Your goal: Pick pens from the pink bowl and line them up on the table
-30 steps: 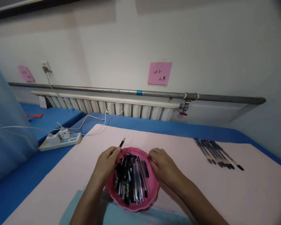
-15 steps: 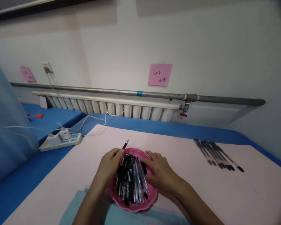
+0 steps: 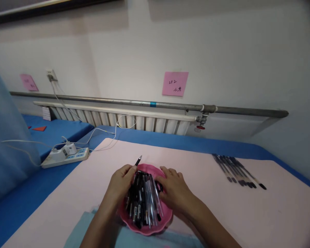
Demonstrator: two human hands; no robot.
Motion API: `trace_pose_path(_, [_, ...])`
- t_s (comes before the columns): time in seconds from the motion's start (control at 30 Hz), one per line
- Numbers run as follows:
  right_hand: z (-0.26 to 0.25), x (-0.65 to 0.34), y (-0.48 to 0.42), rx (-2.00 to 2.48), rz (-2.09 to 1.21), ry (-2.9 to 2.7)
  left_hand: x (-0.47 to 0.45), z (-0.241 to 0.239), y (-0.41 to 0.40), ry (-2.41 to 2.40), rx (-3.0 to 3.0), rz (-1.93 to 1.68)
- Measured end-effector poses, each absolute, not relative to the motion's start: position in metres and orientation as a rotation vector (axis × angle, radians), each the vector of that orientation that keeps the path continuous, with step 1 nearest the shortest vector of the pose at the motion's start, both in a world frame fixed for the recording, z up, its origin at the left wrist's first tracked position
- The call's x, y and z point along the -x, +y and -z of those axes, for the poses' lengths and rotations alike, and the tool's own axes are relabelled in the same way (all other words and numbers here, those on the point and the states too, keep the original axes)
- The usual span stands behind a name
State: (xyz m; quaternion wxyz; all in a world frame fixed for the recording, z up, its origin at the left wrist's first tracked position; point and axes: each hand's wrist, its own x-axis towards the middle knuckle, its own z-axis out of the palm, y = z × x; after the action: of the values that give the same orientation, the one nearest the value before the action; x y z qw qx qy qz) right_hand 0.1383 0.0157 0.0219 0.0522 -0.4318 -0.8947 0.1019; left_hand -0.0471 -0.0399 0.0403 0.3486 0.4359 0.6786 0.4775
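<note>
"In the head view, what's the bowl (image 3: 166, 217) like?"

"Pink, smooth and round with a wavy rim, on the near part of the pale pink sheet (image 3: 88, 186). It's heaped with slim black pen parts (image 3: 138, 196) and glossy clear tubes (image 3: 152, 203)."

"And the left hand (image 3: 122, 182)?"

"Closed on a black pen (image 3: 138, 161) at the bowl's left side, the pointed metal tip aimed far and slightly right."

"The right hand (image 3: 173, 189)?"

"Bent over the right side, fingers at the far rim, thumb inside by some black pieces (image 3: 159, 186). I can't tell whether it grips one."

"What's different from a second ago?"

"That hand was at the right rim then; now it reaches further in. The left one held the pen then too. Far right, the fanned row of dark pens (image 3: 234, 169) lies as it did."
</note>
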Motion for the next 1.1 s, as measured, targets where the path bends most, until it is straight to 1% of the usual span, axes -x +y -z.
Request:
trace_pose_path(0.23, [-0.024,-0.137,0.015,1.258,-0.303,-2.745,0.045,-0.038,-0.039,1.731,-1.160,-1.213])
trace_pose_path(0.43, [-0.034,-0.133,0.014,1.335,-0.385,-2.750,0.046,-0.038,-0.039,1.785,-1.140,-1.225])
trace_pose_path(0.73, [-0.033,-0.135,0.013,1.329,-0.395,-2.698,0.068,-0.038,-0.042,1.847,-1.133,-1.209])
trace_pose_path(0.9, [-0.030,-0.136,0.018,1.368,-0.324,-2.565,0.073,-0.032,-0.040,2.040,-1.290,-0.985])
trace_pose_path(1.1, [-0.026,-0.136,0.022,1.306,-0.403,-2.450,0.066,-0.036,-0.040,2.168,-1.409,-0.772])
